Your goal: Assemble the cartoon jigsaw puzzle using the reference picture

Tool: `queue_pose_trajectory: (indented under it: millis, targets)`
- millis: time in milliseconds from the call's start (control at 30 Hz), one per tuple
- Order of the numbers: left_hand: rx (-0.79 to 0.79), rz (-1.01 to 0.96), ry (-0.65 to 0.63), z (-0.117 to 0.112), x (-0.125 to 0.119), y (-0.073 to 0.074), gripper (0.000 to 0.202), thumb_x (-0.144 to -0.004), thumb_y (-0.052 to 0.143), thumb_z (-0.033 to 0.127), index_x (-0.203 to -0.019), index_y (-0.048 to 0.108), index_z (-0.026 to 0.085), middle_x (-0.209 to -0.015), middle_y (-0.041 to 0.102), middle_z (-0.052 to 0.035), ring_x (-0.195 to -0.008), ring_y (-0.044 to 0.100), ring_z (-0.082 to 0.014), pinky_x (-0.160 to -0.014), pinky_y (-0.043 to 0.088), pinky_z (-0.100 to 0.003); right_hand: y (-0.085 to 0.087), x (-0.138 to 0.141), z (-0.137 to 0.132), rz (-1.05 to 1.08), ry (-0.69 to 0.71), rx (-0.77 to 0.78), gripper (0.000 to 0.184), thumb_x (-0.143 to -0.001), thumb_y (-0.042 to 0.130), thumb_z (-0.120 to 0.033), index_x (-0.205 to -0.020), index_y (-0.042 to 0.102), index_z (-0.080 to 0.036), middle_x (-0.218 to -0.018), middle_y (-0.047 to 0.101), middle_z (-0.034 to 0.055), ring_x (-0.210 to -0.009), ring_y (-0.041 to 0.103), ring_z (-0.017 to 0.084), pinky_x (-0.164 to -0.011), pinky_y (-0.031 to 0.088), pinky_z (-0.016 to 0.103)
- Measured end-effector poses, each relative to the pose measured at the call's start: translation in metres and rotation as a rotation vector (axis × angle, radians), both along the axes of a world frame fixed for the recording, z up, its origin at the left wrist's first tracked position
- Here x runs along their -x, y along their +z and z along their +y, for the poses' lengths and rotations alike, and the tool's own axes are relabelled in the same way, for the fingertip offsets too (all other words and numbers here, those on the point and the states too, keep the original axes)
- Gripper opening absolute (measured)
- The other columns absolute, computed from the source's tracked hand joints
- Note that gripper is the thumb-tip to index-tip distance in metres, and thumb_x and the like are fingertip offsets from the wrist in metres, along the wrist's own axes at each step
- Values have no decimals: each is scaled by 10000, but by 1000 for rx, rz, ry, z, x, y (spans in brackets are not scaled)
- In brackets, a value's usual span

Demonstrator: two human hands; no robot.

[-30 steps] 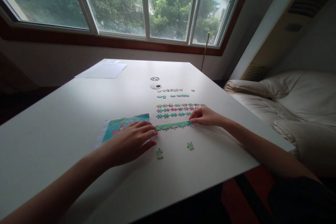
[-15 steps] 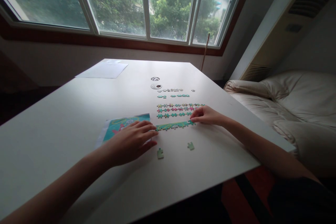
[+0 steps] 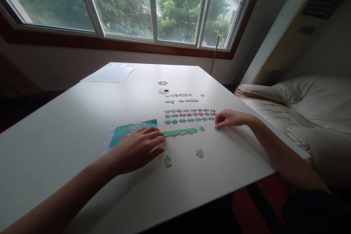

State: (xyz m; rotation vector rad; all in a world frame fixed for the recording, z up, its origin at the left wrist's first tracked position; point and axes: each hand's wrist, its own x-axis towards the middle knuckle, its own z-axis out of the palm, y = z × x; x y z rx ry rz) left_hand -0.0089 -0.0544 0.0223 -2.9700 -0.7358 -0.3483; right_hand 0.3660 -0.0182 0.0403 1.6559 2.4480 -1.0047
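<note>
My left hand (image 3: 146,142) lies with its fingers spread over the right part of a picture sheet (image 3: 118,137), and its fingertips reach the left end of a joined strip of jigsaw pieces (image 3: 179,131). A single jigsaw piece (image 3: 202,128) sits just off the strip's right end, with a small gap between. Farther right, my right hand (image 3: 226,118) pinches a teal jigsaw piece (image 3: 216,128) at the table surface. Beyond the strip run three rows of loose jigsaw pieces (image 3: 189,115). Two greenish pieces lie nearer me, one on the left (image 3: 168,161) and one on the right (image 3: 200,153).
Farther back are two shorter rows of pieces (image 3: 182,101) and two round flat items (image 3: 163,91). White paper (image 3: 108,74) lies at the far left of the white table (image 3: 68,131). A pale sofa (image 3: 315,106) stands to the right.
My right hand has moved right, away from the strip's end, and now has a teal piece at its fingertips. One piece sits apart from the strip. My left hand has stayed in place.
</note>
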Motion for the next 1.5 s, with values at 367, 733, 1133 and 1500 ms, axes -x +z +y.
queue_pose_trajectory:
  millis: [367, 733, 1133, 1500]
  targets:
    - [22, 16, -9, 0, 0, 0, 253, -904, 410, 326, -1043, 589, 213, -1077, 605, -71, -994, 534, -244, -823, 443, -401, 6, 3, -5, -2, 83, 13, 380, -667, 628, -455, -871, 594, -137, -717, 571, 19, -657, 505, 128, -610, 400, 240]
    - [15, 25, 2, -1, 0, 3, 257, -904, 411, 325, -1049, 588, 208, -1072, 609, -72, -1007, 526, -239, -838, 438, -405, 3, -1, 30, 71, 52, -202, 374, -723, 554, -483, -845, 635, -139, -704, 603, 25, -634, 508, 127, -606, 380, 246]
    - [39, 21, 13, -2, 0, 6, 243, -893, 434, 321, -1036, 592, 206, -1058, 615, -70, -988, 536, -239, -841, 437, -409, -28, 23, 130, 59, -121, -412, 385, -717, 600, -190, -1102, 599, -179, -1048, 639, 62, -799, 602, 138, -729, 458, 244]
    - [67, 18, 28, -2, 2, 3, 241, -882, 448, 346, -1045, 579, 226, -1114, 590, -61, -1005, 530, -252, -849, 429, -434, -25, 28, 142, 52, -161, -298, 262, -614, 671, -184, -875, 691, -165, -783, 670, 32, -709, 588, 141, -644, 447, 225]
